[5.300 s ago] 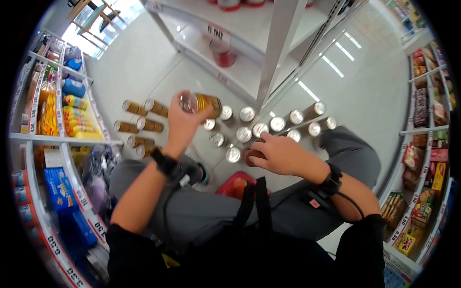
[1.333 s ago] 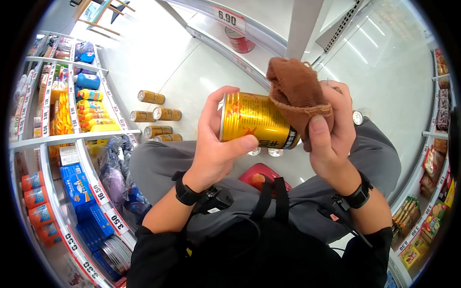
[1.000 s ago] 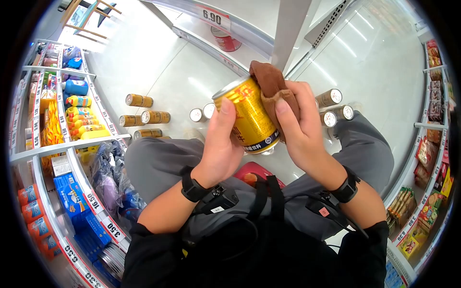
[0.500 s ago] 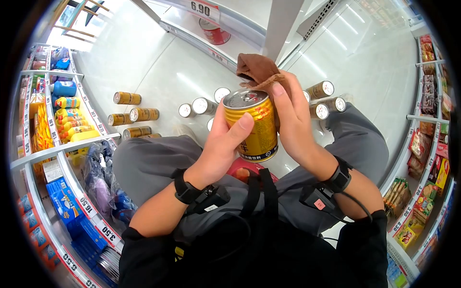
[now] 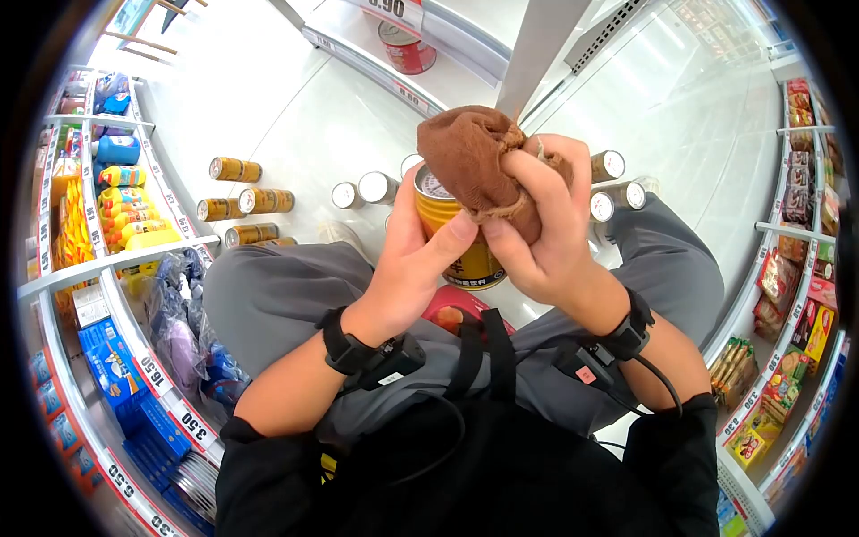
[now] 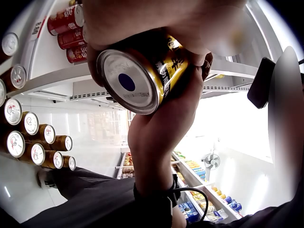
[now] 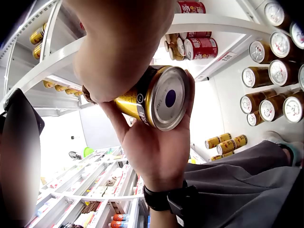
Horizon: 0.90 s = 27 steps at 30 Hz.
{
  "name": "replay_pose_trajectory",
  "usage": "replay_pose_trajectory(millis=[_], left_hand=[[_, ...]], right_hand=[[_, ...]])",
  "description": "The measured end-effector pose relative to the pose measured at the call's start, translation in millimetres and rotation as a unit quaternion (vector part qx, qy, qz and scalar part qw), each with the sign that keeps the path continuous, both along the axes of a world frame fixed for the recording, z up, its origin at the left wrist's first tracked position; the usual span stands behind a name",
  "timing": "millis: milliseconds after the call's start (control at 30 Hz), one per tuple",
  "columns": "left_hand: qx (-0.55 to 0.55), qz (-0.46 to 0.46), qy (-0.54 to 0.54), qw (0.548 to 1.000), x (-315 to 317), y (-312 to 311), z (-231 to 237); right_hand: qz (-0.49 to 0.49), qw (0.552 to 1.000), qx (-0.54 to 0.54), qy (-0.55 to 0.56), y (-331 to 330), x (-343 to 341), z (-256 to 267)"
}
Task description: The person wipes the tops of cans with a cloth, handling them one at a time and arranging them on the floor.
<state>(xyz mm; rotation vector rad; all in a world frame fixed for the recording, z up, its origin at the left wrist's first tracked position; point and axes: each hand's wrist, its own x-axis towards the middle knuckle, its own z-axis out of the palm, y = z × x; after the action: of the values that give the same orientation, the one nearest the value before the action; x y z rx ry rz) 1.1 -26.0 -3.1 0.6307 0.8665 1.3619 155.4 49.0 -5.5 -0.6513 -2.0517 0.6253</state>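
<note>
In the head view my left hand [image 5: 404, 273] grips a gold drink can [image 5: 474, 267], its thumb across the front. The can stands nearly upright in the hand, above my lap. My right hand [image 5: 557, 228] pinches a brown cloth [image 5: 470, 154] bunched over the can's top, hiding most of the lid. Both thumbs nearly meet on the near side. In the left wrist view the can's silver base [image 6: 129, 83] shows a dark blue dot. The same base [image 7: 169, 97] faces the camera in the right wrist view.
Several gold cans [image 5: 266, 200] lie on the floor to the left. More cans [image 5: 378, 188] with silver ends show beyond the hands. A white shelf unit [image 5: 447, 67] with a red can [image 5: 407, 49] stands ahead. Stocked shelves flank both sides. A red object [image 5: 447, 309] lies between the legs.
The left hand has brought the can in from the left and tipped it from sideways to upright. The right hand has moved the brown cloth from the can's side onto its top.
</note>
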Motion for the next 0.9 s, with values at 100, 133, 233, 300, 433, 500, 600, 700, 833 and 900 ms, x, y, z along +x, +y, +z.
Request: replay_pose_trajectory(millis=[100, 133, 233, 300, 433, 500, 600, 700, 833, 900], left_hand=[[0.055, -0.01, 0.048, 0.997, -0.7, 3.5, -1.7], [0.034, 0.002, 0.007, 0.999, 0.3, 4.7, 3.3], [0.076, -0.005, 0.133, 0.988, -0.9, 5.5, 3.7], [0.061, -0.009, 0.138, 0.989, -0.8, 6.1, 2.0], [0.101, -0.011, 0.214, 0.972, -2.8, 5.5, -3.3], [0.109, -0.013, 0.234, 0.966, -3.6, 4.9, -3.6], [0.119, -0.019, 0.267, 0.956, -4.2, 4.7, -3.2], [0.114, -0.019, 0.279, 0.953, -4.2, 3.0, -4.2], [0.135, 0.001, 0.333, 0.933, -5.6, 3.3, -8.0], [0.149, 0.011, 0.366, 0.919, -5.4, 4.8, -9.9]], right_hand=[[-0.02, 0.992, -0.09, 0.086, 6.3, -4.2, -8.6], [-0.009, 0.981, -0.161, 0.11, 8.5, -5.4, -10.6], [0.008, 0.95, -0.27, 0.16, 10.6, -5.0, -5.1], [0.017, 0.948, -0.271, 0.167, 14.0, -3.9, -5.6], [0.032, 0.946, -0.272, 0.174, 15.1, -2.4, -3.0], [0.038, 0.943, -0.277, 0.18, 15.1, -1.2, -0.1], [0.037, 0.952, -0.262, 0.157, 15.9, 1.7, 4.6], [0.042, 0.951, -0.273, 0.139, 18.3, 3.8, 7.9], [0.077, 0.964, -0.249, 0.054, 29.9, 10.1, 20.2], [0.086, 0.969, -0.23, 0.022, 35.0, 13.2, 23.7]])
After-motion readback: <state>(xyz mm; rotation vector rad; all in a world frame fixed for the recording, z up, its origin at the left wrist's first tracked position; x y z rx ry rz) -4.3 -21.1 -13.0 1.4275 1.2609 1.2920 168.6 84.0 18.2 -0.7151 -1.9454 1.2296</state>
